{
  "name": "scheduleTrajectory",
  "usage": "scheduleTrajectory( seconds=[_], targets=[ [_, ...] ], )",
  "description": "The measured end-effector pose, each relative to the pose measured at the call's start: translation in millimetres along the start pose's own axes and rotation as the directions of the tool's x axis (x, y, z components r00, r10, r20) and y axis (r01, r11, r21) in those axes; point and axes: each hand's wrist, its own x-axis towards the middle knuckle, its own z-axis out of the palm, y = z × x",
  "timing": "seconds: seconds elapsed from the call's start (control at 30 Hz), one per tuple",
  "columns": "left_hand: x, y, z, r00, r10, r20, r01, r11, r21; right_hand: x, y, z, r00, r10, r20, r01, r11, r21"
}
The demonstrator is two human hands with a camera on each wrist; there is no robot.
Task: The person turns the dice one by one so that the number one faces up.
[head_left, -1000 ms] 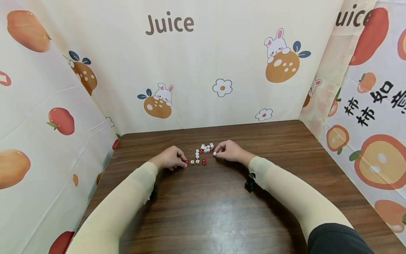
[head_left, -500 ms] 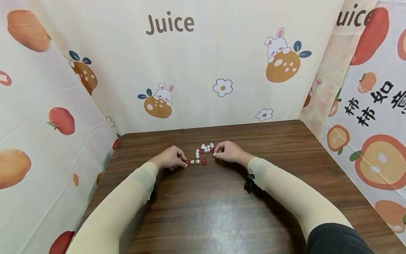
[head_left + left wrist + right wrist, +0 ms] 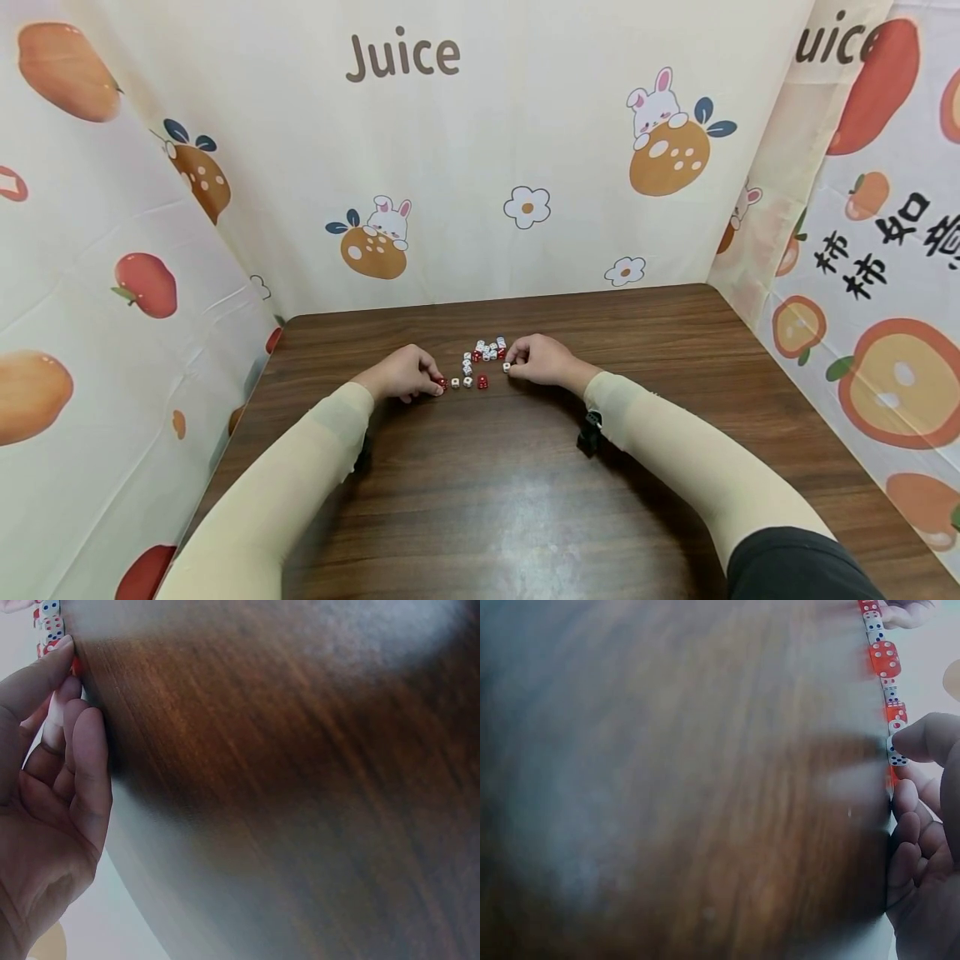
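At the left end of a short front row of dice, my left hand (image 3: 402, 372) pinches a red die (image 3: 443, 383) between thumb and finger. Its red edge (image 3: 76, 666) just shows past the fingertips in the left wrist view. Beside it in the row are two white dice (image 3: 461, 383), then another red die (image 3: 482, 382) at the right end. My right hand (image 3: 546, 360) pinches a white die (image 3: 506, 367) low over the table, to the right of the others. In the right wrist view the thumb covers part of that white die (image 3: 897, 756).
Behind the front row, white dice (image 3: 467, 364) form a short line leading back to a cluster of white and red dice (image 3: 486, 353). All lie on a brown wooden table (image 3: 465, 483). Printed fabric curtains (image 3: 465, 150) stand behind and at both sides.
My right hand has shifted the white die slightly toward me and to the left, and more of the die shows now. My left hand has stayed at the red die.
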Motion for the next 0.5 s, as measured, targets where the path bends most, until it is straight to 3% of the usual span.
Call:
scheduleTrajectory(
  seconds=[0.5],
  targets=[
    [1.0, -1.5, 1.5, 1.0, -0.002, -0.001, 0.002, 1.0, 0.002, -2.3, 5.5, 0.4, 0.999, -0.034, 0.017, 0.033, 0.999, 0.02]
  ],
)
